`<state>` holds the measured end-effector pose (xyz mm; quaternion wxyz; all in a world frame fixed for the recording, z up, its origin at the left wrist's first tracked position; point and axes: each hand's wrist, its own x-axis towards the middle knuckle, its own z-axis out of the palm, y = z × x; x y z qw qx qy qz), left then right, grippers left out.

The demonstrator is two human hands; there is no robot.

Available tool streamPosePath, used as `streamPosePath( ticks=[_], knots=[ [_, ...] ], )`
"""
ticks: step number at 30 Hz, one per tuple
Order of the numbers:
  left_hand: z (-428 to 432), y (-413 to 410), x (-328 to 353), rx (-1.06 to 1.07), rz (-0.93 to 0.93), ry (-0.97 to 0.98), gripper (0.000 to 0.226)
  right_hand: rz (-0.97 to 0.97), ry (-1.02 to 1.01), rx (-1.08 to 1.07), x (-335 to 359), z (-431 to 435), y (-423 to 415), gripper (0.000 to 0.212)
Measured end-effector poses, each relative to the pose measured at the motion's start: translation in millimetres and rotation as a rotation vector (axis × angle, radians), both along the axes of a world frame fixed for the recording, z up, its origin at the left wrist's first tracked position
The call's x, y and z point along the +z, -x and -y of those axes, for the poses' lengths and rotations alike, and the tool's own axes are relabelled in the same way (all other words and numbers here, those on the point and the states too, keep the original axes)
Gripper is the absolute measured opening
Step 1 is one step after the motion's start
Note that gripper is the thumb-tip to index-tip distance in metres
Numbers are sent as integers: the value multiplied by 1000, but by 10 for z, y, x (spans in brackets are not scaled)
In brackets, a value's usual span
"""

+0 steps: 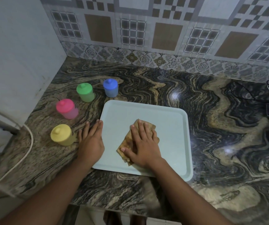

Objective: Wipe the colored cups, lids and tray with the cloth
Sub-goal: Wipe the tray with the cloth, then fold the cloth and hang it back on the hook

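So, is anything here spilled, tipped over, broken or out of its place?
Nothing stands out. The four cups, yellow, pink, green and blue, stand upright with lids on, left of the tray. The tray lies flat, the right hand presses the cloth on it, the left hand rests at its edge.

We find no readable text, label, brand or number anywhere, on the cups, the tray or the wall.
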<state>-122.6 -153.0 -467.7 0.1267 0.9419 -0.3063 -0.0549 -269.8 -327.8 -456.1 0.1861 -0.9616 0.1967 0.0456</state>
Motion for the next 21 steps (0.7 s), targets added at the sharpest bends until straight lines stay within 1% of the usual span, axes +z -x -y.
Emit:
streamPosePath(
  ticks=[2, 3, 4, 6, 7, 8, 10, 12, 14, 16, 19, 21],
  knots=[
    [16, -13, 54, 24, -12, -7, 57, 23, -64, -3, 51, 45, -9, 93],
    [36, -5, 106, 52, 0, 16, 51, 42, -112, -16, 92, 83, -16, 88],
    [61, 19, 165, 66, 32, 66, 45, 78, -163, -39, 142, 134, -23, 79],
    [135, 107, 288, 29, 79, 208, 31, 202, -195, -95, 260, 266, -42, 53],
    [179, 165, 344, -7, 52, 260, 28, 255, -176, -126, 305, 344, -62, 42],
    [220, 222, 383, -38, -10, 272, 27, 284, -151, -161, 347, 419, -97, 35],
    [296, 351, 424, -53, -148, 187, 31, 282, -115, -198, 401, 539, -190, 32],
    [351, 463, 432, -32, -202, 78, 38, 246, -76, -133, 412, 612, -296, 36],
    [399, 572, 441, 6, -209, 59, 40, 192, -39, 10, 376, 663, -377, 38],
    [464, 641, 457, 43, -191, 52, 38, 158, -1, 114, 328, 715, -418, 37],
    [555, 709, 444, 111, -161, 43, 33, 140, 29, 171, 262, 795, -448, 30],
    [608, 735, 432, 161, -189, 47, 27, 125, 33, 169, 241, 824, -453, 27]
  ],
)
